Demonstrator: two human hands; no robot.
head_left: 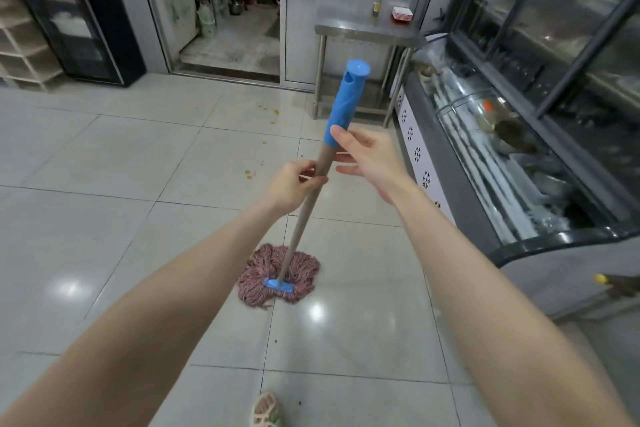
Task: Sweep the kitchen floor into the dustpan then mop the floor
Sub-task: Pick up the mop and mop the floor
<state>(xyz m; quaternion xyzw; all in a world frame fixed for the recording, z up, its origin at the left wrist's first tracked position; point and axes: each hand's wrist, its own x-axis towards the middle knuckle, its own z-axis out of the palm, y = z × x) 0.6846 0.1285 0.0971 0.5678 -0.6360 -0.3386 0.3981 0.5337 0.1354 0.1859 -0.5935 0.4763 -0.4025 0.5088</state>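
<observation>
A person holds a mop (304, 215) almost upright on a white tiled floor (104, 218).

The left hand (291, 187) grips the wooden handle at the centre of the frame, below the blue grip (346, 100). The right hand (370, 159) is just beside the handle with straight fingers, one fingertip at the lower end of the blue grip. The reddish mop head (277, 274) lies spread on the tiles below the centre. Yellow crumbs (249, 173) lie on the floor above the left hand. A steel table (360, 31) stands in the upper middle, a glass display freezer (485, 156) along the right side.
</observation>
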